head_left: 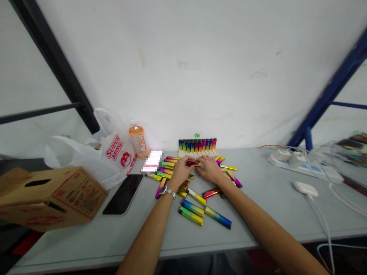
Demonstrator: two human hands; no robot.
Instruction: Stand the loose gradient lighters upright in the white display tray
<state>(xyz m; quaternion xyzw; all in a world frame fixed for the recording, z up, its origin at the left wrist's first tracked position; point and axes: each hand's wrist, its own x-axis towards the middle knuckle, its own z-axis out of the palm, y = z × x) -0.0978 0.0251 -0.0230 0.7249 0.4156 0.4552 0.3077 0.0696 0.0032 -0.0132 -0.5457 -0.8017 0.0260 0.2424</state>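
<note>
My left hand (182, 170), with a silver watch at the wrist, and my right hand (210, 169) meet at the middle of the table. Between their closed fingertips is a small shiny red-and-gold stick (192, 163), partly hidden by the fingers. Just beyond stands a row of upright two-tone metallic sticks (197, 145) with dark tops, set in a pale holder (197, 154) against the wall. Many similar sticks lie loose around both hands. Nearest me are a green-yellow stick (190, 216), a blue-yellow stick (192, 207) and a yellow-to-blue stick (218, 218).
On the left are a cardboard box (77, 196), a white plastic bag (114, 152), a black phone (123, 194) and an orange drink bottle (138, 139). A power strip (306, 168) and white adapter (306, 188) with cables lie right. Metal posts flank the table.
</note>
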